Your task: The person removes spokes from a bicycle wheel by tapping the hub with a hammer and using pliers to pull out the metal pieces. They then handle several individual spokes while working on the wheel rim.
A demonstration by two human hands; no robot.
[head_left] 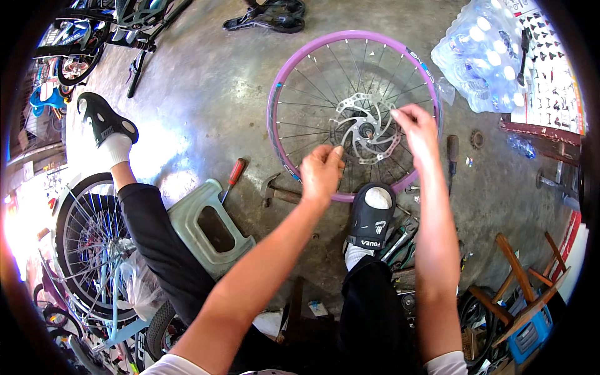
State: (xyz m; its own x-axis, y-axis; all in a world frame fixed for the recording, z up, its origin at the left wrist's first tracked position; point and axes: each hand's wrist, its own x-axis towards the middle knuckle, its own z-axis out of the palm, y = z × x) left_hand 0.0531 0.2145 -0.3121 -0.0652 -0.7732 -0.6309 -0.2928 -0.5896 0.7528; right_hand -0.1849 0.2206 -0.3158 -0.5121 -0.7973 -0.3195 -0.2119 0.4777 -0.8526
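Note:
A bicycle wheel with a purple rim (350,35) lies flat on the floor in front of me. On its hub sits a silver brake disc (360,117) with curved arms. My left hand (321,172) has its thumb and forefinger closed at the disc's lower left edge, the other fingers curled. At the upper right edge of the disc, my right hand (417,130) pinches with its fingertips. My black clog (373,215) touches the near side of the rim.
A hammer (278,192), a red-handled screwdriver (234,178) and a pale plastic stool (187,215) are left of the wheel. Wrenches (400,244) lie beside my foot. Wrapped water bottles (478,59) stand far right, a black saddle (269,17) at the back, bicycles (94,244) at left.

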